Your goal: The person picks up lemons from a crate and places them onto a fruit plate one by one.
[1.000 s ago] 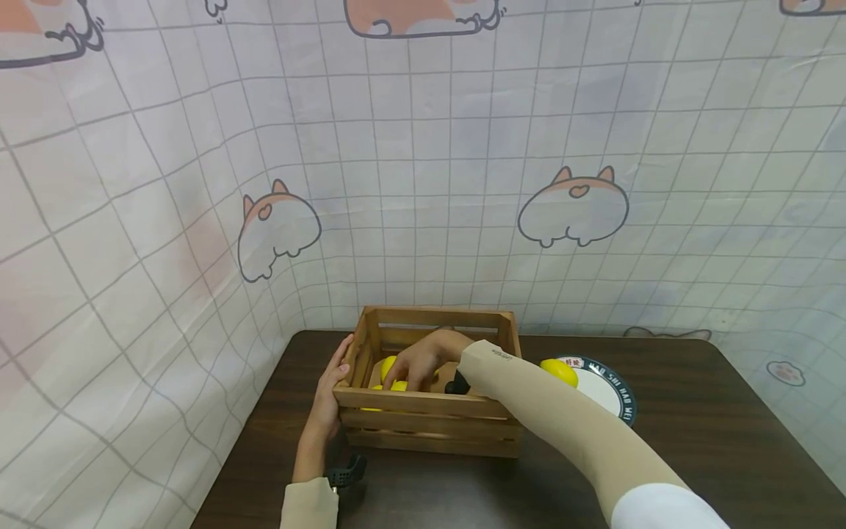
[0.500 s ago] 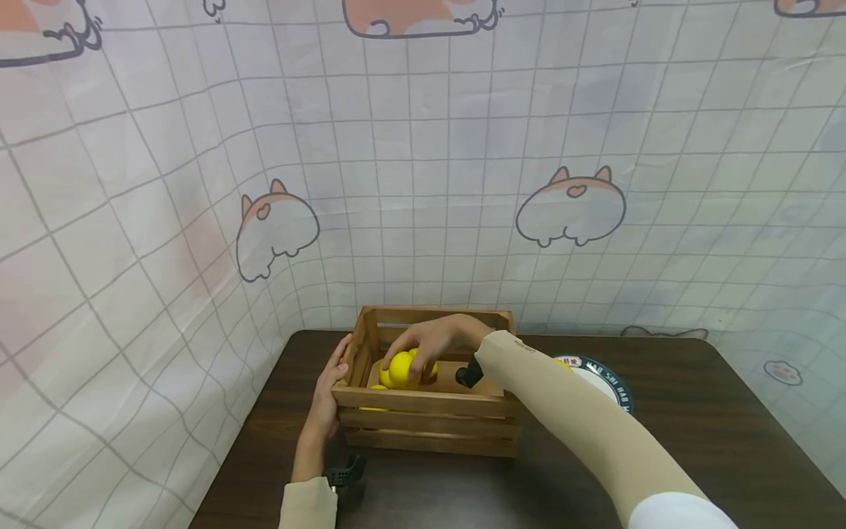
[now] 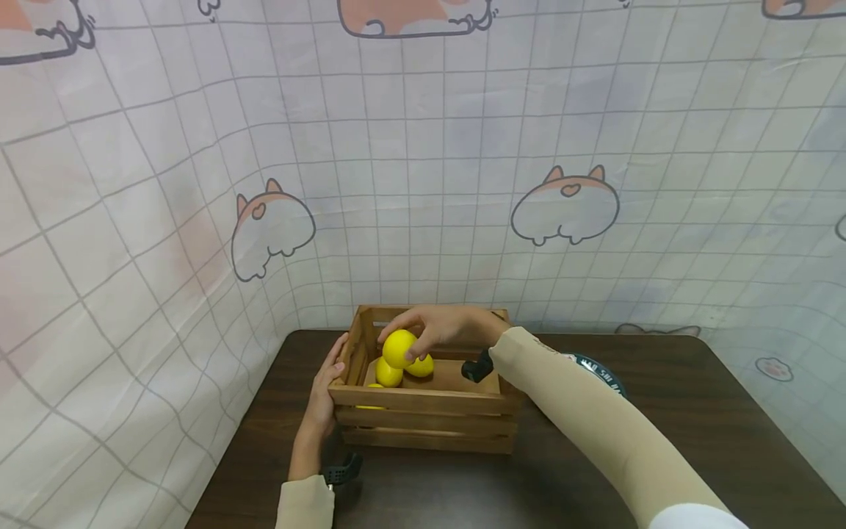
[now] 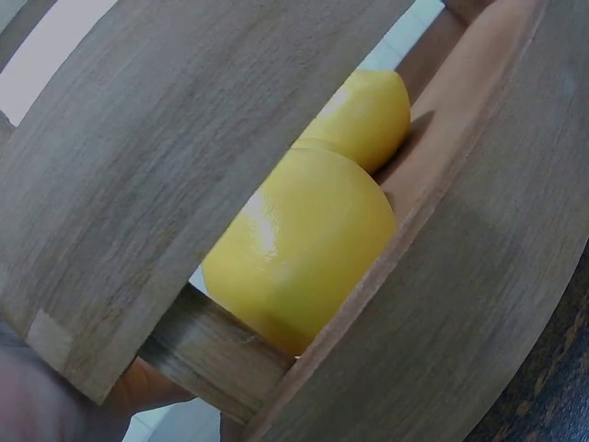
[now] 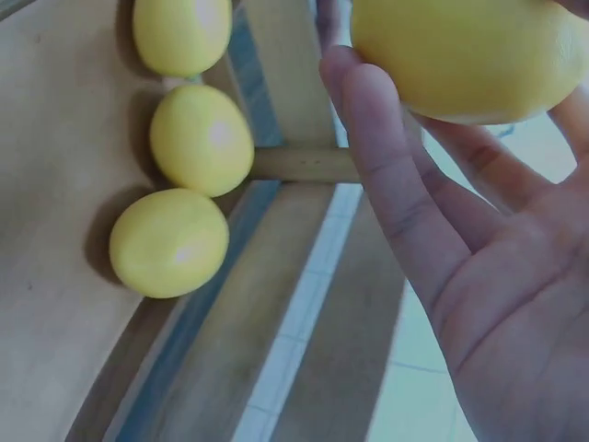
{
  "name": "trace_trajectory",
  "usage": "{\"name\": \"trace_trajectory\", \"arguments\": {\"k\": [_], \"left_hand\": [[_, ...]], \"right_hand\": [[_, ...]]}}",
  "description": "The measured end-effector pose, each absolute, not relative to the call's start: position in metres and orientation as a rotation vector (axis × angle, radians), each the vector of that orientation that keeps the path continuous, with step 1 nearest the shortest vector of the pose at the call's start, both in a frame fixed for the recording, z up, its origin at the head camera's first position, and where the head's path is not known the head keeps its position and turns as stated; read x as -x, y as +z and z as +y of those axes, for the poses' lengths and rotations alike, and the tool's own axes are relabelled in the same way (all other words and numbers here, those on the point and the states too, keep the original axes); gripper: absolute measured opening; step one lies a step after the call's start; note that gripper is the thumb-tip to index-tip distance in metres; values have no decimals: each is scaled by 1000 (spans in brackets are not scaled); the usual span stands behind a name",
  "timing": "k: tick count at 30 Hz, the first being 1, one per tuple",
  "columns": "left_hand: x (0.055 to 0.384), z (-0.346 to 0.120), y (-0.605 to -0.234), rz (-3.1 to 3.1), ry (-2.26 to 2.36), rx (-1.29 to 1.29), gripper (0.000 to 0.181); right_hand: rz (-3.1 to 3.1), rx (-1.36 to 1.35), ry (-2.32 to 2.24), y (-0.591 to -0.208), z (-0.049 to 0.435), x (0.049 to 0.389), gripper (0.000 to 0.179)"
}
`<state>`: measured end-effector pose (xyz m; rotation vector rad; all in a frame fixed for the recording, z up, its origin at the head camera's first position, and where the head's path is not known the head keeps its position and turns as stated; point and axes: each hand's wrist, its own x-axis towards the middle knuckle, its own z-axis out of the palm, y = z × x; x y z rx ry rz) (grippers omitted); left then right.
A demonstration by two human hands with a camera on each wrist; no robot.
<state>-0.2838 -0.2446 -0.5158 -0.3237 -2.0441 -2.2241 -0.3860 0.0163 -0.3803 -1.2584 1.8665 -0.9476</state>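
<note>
My right hand (image 3: pixel 444 327) pinches a yellow lemon (image 3: pixel 399 349) between thumb and fingers, raised above the inside of a slatted wooden crate (image 3: pixel 423 401). In the right wrist view, the held lemon (image 5: pixel 469 55) shows at the top, against the fingers. Three more lemons lie on the crate floor toward its left end, among them one lemon (image 3: pixel 388 375) below the hand and another lemon (image 3: pixel 421 365) beside it. My left hand (image 3: pixel 322 393) rests against the crate's left end, fingers along the outside. Close up, the left wrist view has lemons (image 4: pixel 304 249) between the slats.
A plate (image 3: pixel 601 373) with a dark lettered rim stands right of the crate, mostly hidden by my right forearm. The dark wooden table (image 3: pixel 429 492) carries both. A patterned cloth (image 3: pixel 449 184) hangs behind and at the left.
My right hand has risen from the crate floor with a lemon. The lemons beneath are now more exposed. My left hand stays at the crate's left end.
</note>
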Motion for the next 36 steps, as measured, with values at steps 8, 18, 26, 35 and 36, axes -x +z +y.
{"name": "trace_trajectory", "arguments": {"k": [8, 18, 26, 35, 36], "left_hand": [[284, -245, -517, -2051, -2210, 338, 58], [282, -244, -514, -2065, -2196, 341, 58], [281, -244, -516, -2076, -2194, 332, 57], [281, -244, -517, -2080, -2192, 333, 57], [281, -244, -517, -2082, -2192, 329, 58]], "right_hand": [[1981, 1283, -1021, -359, 25, 370, 60], [1907, 1317, -1194, -353, 32, 357, 52], [1992, 1357, -1290, -350, 37, 345, 53], [2011, 1305, -1442, -348, 47, 328, 53], [2002, 1294, -1466, -348, 48, 326, 53]]}}
